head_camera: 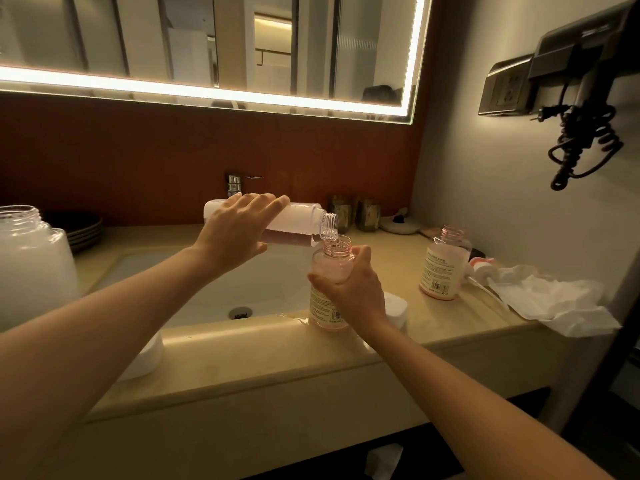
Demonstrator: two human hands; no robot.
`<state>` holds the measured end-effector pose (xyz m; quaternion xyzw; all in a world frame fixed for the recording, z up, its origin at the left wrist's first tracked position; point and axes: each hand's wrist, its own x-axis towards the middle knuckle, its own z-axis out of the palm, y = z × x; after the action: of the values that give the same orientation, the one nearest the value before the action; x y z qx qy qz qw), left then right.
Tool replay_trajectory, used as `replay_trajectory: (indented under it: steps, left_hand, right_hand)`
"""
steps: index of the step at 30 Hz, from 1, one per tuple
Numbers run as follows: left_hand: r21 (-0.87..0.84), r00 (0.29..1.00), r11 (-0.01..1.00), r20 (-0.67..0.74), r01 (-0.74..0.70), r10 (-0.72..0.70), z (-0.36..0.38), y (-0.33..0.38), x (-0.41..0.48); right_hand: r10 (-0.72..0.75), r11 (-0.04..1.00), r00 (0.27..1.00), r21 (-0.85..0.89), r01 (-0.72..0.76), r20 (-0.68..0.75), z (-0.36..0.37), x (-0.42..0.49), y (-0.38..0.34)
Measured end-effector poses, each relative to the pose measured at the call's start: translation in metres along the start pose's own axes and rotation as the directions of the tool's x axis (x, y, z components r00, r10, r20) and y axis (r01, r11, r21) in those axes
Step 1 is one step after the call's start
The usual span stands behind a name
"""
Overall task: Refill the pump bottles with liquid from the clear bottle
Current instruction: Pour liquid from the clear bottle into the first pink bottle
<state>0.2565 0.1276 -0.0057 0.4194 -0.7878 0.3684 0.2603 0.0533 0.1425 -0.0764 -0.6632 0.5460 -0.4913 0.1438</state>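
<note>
Clear bottle [298, 221] tipped over a pump bottle [327, 306] at the sink [214, 282].
The left hand [235, 233] wraps the cylindrical, white-labelled clear bottle, held nearly level, its ribbed neck right above the pump bottle's open threaded mouth. The right hand [353, 285] grips that round, pinkish translucent bottle, which stands on the smooth beige table [277, 344]. A second open pump bottle [441, 268] stands farther right, beside crumpled tissue [554, 299].
</note>
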Motion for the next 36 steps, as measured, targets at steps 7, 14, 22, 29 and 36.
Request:
replay_trajectory:
  steps: [7,14,22,29,36]
  left_hand:
    - [-0.003,1.000,1.000,-0.004,0.006,-0.006,0.0010,0.0002,-0.0004]
    - [0.005,1.000,1.000,-0.008,0.004,-0.004,0.0002,0.0000,0.0004]
    - [0.008,1.000,1.000,-0.012,0.003,-0.003,0.0004,0.0005,-0.0003]
    - [0.011,1.000,1.000,-0.005,-0.004,0.004,0.0008,0.0003,0.0003]
    - [0.024,1.000,1.000,-0.006,-0.009,0.009,0.0002,-0.0003,0.0014]
  right_hand:
    - [-0.010,1.000,1.000,0.008,0.010,-0.005,-0.0001,-0.0001,0.0005]
    - [-0.010,1.000,1.000,-0.007,0.010,-0.003,0.0013,0.0008,0.0017]
    - [-0.023,1.000,1.000,0.000,0.023,-0.009,0.0003,-0.0001,0.0015]
    - [-0.018,1.000,1.000,0.005,0.018,-0.009,-0.0002,0.0003,0.0009]
    - [-0.024,1.000,1.000,0.013,0.024,-0.006,-0.0013,-0.0011,-0.0002]
